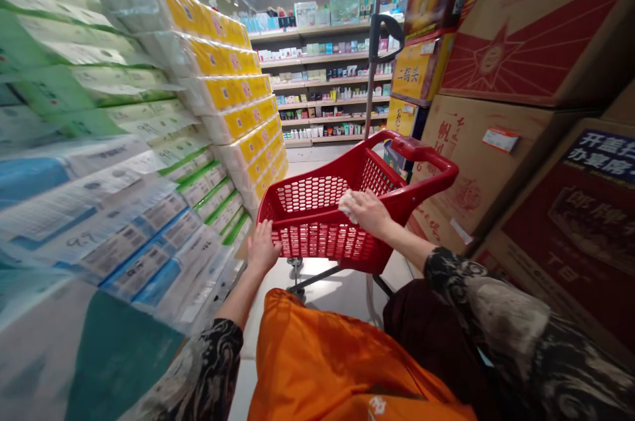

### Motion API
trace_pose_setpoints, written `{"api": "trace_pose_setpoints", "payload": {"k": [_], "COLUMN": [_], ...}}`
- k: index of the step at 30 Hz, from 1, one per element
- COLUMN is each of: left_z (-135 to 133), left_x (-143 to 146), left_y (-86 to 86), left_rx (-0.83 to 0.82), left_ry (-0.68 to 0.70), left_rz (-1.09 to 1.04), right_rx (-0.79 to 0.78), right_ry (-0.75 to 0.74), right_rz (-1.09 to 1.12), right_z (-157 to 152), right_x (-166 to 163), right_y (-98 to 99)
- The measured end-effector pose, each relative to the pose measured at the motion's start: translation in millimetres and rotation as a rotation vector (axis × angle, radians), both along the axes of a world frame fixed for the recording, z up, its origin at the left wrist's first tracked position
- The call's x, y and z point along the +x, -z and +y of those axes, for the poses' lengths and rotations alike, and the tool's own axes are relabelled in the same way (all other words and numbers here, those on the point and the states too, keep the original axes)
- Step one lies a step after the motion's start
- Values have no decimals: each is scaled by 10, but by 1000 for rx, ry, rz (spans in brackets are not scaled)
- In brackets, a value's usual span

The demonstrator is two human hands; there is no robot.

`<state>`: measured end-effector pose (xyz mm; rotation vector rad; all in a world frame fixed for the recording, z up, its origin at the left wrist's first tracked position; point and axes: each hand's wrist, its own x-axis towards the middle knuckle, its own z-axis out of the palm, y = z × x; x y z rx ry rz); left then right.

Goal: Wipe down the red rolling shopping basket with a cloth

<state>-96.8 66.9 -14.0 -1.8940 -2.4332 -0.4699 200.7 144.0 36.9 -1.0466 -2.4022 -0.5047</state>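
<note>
A red plastic shopping basket on wheels (pixel 317 209) stands in the aisle just ahead of me. My left hand (pixel 262 247) rests on the basket's near left rim, fingers spread over the edge. My right hand (pixel 366 211) reaches over the near right rim and is closed on a small white cloth or tissue (pixel 346 202) pressed against the basket's inner wall. An orange apron or bag (pixel 337 361) covers my lap at the bottom of the view.
Stacked packs of tissue rolls (pixel 149 143) wall off the left. Large cardboard cartons (pixel 520 110) are piled on the right. A black-handled pole (pixel 380 37) rises behind the basket. Shelves of skincare goods (pixel 327 77) close the aisle's far end.
</note>
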Motion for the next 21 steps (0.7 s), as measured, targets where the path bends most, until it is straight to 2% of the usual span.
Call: {"api": "trace_pose_setpoints", "payload": {"k": [3,6,8,10,14,16,18,21], "left_z": [3,-17,-36,-41,17,58,85,92], "left_x": [-5,-23,-5,64,331,456,523,516], "left_y": [-18,-8,0,-13,-119,-188,-239,-255], "left_rx": [-10,-20,-23,-21,-40,-76,-104,-112], "left_ry": [-17,-86,-118,-101,69,117,107,66], "left_rz": [-13,-17,-1,45,153,163,158,162], "right_rx": [53,130,168,161,69,26,27,90], "right_ry": [80,182,231,199,36,2,-9,18], "right_rz": [45,123,174,177,121,91,62,71], "right_z": [50,55,24,-24,-69,-46,-17,20], "right_x": [709,1102,1065,799,88,-45,75,620], "right_y": [-228,-374,-346,-222,54,84,31,-143]}}
